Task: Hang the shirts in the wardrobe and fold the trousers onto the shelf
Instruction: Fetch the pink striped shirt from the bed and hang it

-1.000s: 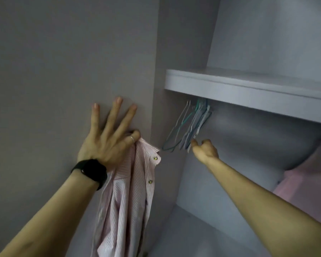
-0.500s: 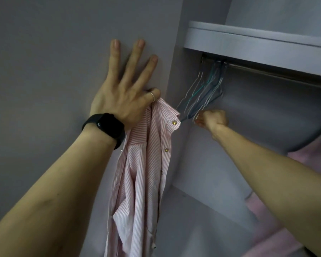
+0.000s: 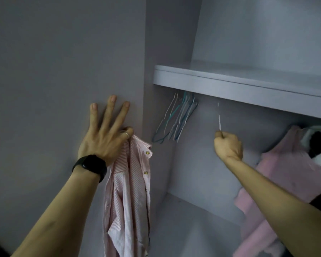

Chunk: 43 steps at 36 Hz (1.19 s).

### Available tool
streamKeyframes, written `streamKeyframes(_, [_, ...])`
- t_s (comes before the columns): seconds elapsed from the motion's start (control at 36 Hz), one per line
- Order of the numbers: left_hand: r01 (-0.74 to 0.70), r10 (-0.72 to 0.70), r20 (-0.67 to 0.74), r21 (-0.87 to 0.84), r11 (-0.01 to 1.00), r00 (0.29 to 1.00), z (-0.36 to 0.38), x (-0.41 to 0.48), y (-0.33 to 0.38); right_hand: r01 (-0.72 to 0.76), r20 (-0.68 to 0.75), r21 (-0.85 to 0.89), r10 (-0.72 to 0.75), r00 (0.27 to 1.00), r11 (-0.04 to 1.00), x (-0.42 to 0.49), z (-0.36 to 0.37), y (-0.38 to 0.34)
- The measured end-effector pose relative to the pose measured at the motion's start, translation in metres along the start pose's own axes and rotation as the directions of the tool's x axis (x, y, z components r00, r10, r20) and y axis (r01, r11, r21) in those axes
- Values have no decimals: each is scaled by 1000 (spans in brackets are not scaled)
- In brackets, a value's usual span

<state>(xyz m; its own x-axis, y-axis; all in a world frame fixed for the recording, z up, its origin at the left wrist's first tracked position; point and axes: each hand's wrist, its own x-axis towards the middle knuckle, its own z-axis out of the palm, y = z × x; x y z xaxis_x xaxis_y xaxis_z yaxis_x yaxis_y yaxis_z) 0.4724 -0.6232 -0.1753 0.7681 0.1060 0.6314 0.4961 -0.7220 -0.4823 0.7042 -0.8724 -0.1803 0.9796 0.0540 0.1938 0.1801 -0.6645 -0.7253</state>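
A pink-and-white striped shirt (image 3: 128,191) hangs down from my left hand (image 3: 106,134). Thumb and little finger pinch its collar, while the other fingers lie spread flat on the wardrobe's side panel (image 3: 67,80). My right hand (image 3: 228,147) is a fist inside the wardrobe, gripping a thin white wire hanger (image 3: 219,123) whose stem pokes up from it. Several wire hangers (image 3: 176,119), teal and white, bunch together under the shelf (image 3: 230,86) at the left end.
A pink garment (image 3: 285,173) hangs at the right of the wardrobe, with something black and white (image 3: 319,145) above it. The wardrobe floor (image 3: 183,229) lies below. The rail is hidden behind the shelf's front edge.
My right hand has pulled one white hanger out of the bunch and moved right and down with it. The left hand keeps the shirt against the panel.
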Motion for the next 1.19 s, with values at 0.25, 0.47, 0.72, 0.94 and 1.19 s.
streamKeyframes(0.25, [-5,64,156,-347,938,986,-47,3,12,-58,235,299,-14,972,953,-93,-113,82])
streamKeyframes(0.47, [-344,428,-13,-614,710,904,-98,-24,113,-379,502,638,12,865,670,-153,-177,113])
streamKeyframes(0.72, [-420,398,-217,-726,545,891,-96,-40,163,-171,597,457,-158,787,873,-187,-196,150])
streamKeyframes(0.94, [-711,547,-466,-555,431,696,-105,-42,183,-329,604,518,-65,795,790,-179,-193,117])
streamKeyframes(1.19, [-502,556,-158,-671,546,816,-124,-34,206,-364,328,490,219,919,792,-132,-208,92])
